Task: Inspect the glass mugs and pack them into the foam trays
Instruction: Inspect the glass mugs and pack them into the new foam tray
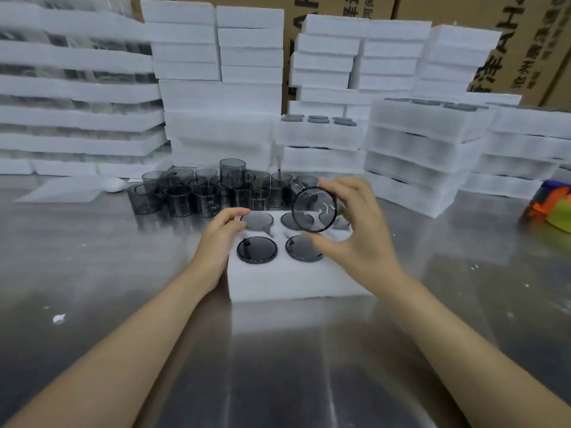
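A white foam tray [293, 281] lies on the steel table before me. Several smoky grey glass mugs sit in its round holes, among them one at the front left [257, 249] and one at the back left [257, 219]. My right hand [355, 230] grips another grey mug [314, 209] tilted on its side above the tray's right part, its mouth turned toward me. My left hand [220, 239] rests on the tray's left edge, thumb and fingers curled onto the foam beside the back left mug. A cluster of loose mugs [213, 189] stands behind the tray.
Tall stacks of white foam trays [216, 88] fill the back of the table, some at right [414, 156] loaded with mugs. Cardboard boxes [525, 41] stand behind. A colourful object [553, 205] lies at the far right edge. A small white object [113, 184] rests at left.
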{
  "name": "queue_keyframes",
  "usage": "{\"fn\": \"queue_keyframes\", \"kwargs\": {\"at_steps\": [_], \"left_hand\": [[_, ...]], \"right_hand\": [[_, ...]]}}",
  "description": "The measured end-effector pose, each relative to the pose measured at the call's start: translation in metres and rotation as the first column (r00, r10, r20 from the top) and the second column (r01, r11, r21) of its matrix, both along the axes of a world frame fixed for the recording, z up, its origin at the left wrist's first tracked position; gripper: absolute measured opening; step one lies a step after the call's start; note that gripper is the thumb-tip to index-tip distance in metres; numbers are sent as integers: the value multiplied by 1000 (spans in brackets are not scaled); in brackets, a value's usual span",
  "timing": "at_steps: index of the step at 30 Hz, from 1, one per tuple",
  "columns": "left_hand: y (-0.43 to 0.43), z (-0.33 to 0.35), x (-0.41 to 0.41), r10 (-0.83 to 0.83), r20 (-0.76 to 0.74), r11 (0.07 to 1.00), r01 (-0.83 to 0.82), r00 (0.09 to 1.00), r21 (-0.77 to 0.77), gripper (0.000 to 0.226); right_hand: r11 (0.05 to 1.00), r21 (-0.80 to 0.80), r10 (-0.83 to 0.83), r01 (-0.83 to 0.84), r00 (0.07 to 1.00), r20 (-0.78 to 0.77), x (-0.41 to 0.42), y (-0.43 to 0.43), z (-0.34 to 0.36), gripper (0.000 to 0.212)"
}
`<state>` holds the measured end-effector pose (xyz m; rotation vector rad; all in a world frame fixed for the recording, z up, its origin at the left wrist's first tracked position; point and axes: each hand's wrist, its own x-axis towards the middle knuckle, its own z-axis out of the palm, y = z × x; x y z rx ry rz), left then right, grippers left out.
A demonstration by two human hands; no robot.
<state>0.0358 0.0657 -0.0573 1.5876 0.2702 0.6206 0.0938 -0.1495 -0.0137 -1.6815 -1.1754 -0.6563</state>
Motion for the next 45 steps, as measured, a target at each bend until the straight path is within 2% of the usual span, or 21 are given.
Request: {"fn": "queue_keyframes", "kwargs": {"at_steps": [2,4,6,7,10,12,14,17,19,25,27,29,31,33,36,38,41,45], "left_hand": [[-4,3,-1,-20,13,997,19,1000,81,30],[-6,8,-7,-72,67,963,52,995,265,37],[-6,15,-16,-144,64,836,86,988,542,43],[-7,18,-21,-187,46,767,116,981,631,46],[-12,32,-33,-299,-96,636,273,949,722,49],[-18,40,-37,-303,-198,476,328,932,816,50],[-28,44,-40,-268,-259,315,339,928,886,55],[-47,41,-44,-231,-268,114,300,935,947,60],[-54,39,-45,-200,-256,66,274,946,959,62],[-64,39,-38,-90,-210,64,216,974,974,61],[-67,40,-37,-97,-210,122,221,973,968,56],[-67,42,-38,-139,-216,318,250,967,914,44],[-66,42,-39,-179,-235,545,295,955,785,35],[-66,44,-39,-239,-255,702,348,937,621,51],[-63,47,-36,-304,-202,844,361,931,396,86],[-60,50,-37,-343,-171,865,381,924,327,82],[-57,51,-38,-393,-149,856,421,907,300,56],[-58,50,-38,-398,-138,850,422,907,315,60]], "right_hand": [[998,-48,28,-29,999,-23,-1,-1,-3,69],[998,-43,53,-55,997,-49,0,-1,-3,70],[997,-17,75,-76,995,-64,1,0,-3,71],[996,-5,89,-90,993,-78,0,1,-3,71],[994,20,110,-108,990,-92,0,0,-2,71],[994,35,107,-105,990,-91,0,0,-2,71],[992,55,117,-111,988,-106,-1,0,-1,69],[990,76,127,-118,984,-123,-2,0,-2,65],[991,67,120,-113,986,-113,-2,0,-3,64],[993,59,112,-106,988,-104,0,1,-5,64],[989,96,124,-113,986,-114,0,2,-6,62],[983,136,141,-126,984,-113,-1,3,-6,60],[979,159,147,-130,984,-97,-2,3,-6,63],[980,156,136,-124,988,-70,-3,2,-6,64],[985,95,148,-142,987,-67,-5,1,-7,58],[988,45,152,-149,986,-73,-6,1,-8,58],[989,-6,145,-145,988,-54,-5,2,-10,62],[987,-22,156,-157,987,-39,-5,1,-11,58]]}}
